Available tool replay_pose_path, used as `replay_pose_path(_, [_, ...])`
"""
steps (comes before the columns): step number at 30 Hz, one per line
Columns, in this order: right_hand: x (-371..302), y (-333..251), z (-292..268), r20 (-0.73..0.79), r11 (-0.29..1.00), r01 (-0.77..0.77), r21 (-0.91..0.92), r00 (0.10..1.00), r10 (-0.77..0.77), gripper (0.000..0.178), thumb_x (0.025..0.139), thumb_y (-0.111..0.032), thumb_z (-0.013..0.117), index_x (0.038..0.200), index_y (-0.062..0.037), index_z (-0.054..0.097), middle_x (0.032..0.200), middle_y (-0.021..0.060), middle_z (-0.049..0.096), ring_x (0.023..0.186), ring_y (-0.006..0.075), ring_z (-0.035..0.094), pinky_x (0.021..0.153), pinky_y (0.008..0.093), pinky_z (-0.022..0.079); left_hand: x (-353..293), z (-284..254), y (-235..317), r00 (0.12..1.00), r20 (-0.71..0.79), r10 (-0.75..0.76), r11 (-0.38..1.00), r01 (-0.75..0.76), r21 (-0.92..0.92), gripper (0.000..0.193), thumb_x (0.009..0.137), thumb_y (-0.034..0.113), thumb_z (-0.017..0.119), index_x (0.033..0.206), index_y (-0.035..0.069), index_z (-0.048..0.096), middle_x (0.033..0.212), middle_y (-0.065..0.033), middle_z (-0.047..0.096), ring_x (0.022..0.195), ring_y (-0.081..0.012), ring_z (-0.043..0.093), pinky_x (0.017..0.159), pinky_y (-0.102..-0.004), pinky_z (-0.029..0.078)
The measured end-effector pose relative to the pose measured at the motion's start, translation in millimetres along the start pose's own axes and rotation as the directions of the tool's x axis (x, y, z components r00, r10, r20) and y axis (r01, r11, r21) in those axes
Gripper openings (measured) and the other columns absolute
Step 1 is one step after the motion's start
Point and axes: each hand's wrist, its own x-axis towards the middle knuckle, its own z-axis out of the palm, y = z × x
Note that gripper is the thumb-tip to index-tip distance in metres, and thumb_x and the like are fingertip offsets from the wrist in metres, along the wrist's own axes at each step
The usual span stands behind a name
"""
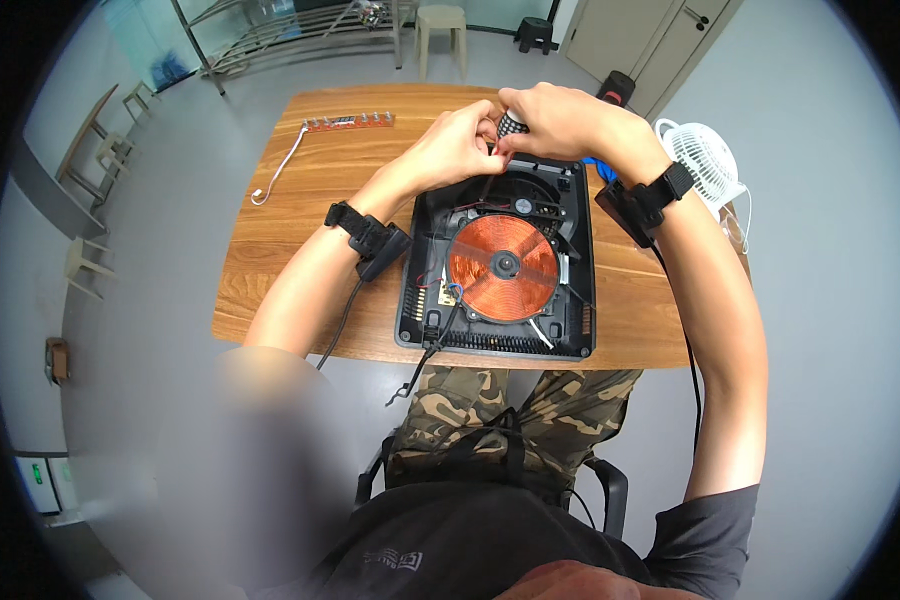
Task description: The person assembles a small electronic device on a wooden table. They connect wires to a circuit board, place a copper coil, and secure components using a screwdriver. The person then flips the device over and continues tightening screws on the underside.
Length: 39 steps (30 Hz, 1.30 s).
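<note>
An opened induction cooker (585,330) lies on the wooden table, its black housing exposing a round copper coil (480,250), a fan and thin wires. Over its far edge, my two hands meet. My right hand (550,120) is closed around a black-and-white patterned object (511,124), mostly covered by the fingers, so its kind cannot be told. Beside it my left hand (457,145) has thumb and fingers pinched together near the housing's far rim. A bit of red shows between the fingertips; what the left hand grips is hidden.
On the table's far left lies a narrow reddish board (350,122) with several metal posts and a white cable. A white fan (700,165) stands at the right edge, near a blue item (602,170) and a red-and-black object (617,88). Wrist modules trail black cables.
</note>
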Motion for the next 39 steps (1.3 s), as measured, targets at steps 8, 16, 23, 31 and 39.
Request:
replay_pose_path(8, [-9.4,-6.3,-6.0,0.068,0.989,-0.12,-0.085,0.99,0.125,0.067,0.088,-0.064,0.064,0.082,0.0019,0.073,0.065,0.0225,0.067,0.066,0.0418,0.069,0.067,0.0467,0.058,-3.8,6.8,8.0,0.999,0.01,-0.052,0.993,0.051,0.106,0.031,0.076,0.02,0.086,0.095,0.001,0.07,0.077,-0.0029,0.07,0.069,-0.0066,0.059,0.069,-0.0256,0.049])
replay_pose_path(16, [-2.3,-1.8,6.5,-0.05,0.996,0.065,0.058,0.997,-0.062,0.046,0.094,-0.041,0.066,0.108,0.0016,0.059,0.087,0.0252,0.071,0.084,0.0449,0.069,0.074,0.0499,0.056,-4.6,-1.9,7.7,1.0,-0.022,-0.011,0.987,0.014,0.163,0.028,0.076,0.019,0.078,0.095,0.001,0.069,0.069,0.0005,0.061,0.063,-0.006,0.051,0.062,-0.0255,0.045])
replay_pose_path(23, [8.3,-16.9,-11.7,0.173,0.977,-0.213,0.012,0.963,0.208,0.065,0.092,-0.058,0.062,0.079,0.0044,0.073,0.076,0.0254,0.07,0.074,0.0426,0.07,0.07,0.046,0.058,-6.0,-4.4,8.0,0.994,-0.023,-0.11,0.972,0.112,0.205,0.038,0.076,0.029,0.086,0.096,0.001,0.07,0.073,-0.005,0.067,0.063,-0.0114,0.054,0.063,-0.0298,0.046])
replay_pose_path(31, [13.5,-22.7,-3.9,0.062,0.99,-0.064,-0.127,0.995,0.073,0.052,0.088,-0.05,0.062,0.092,0.0011,0.073,0.084,0.0244,0.073,0.082,0.0418,0.072,0.075,0.0471,0.059,-1.1,4.6,10.1,0.998,-0.012,-0.061,0.979,0.062,0.194,0.034,0.073,0.022,0.089,0.094,0.002,0.071,0.08,-0.0083,0.073,0.076,-0.0134,0.068,0.073,-0.0309,0.053])
replay_pose_path(39, [11.9,-16.3,-0.2,0.056,0.999,0.028,0.03,0.998,-0.03,0.039,0.092,-0.035,0.063,0.104,0.0012,0.07,0.088,0.0264,0.072,0.086,0.0427,0.071,0.077,0.0501,0.057,-3.5,0.8,0.1,0.996,-0.036,-0.086,0.992,0.089,0.084,0.029,0.077,0.019,0.085,0.095,0.001,0.072,0.088,-0.0069,0.075,0.083,-0.0115,0.069,0.079,-0.0298,0.054])
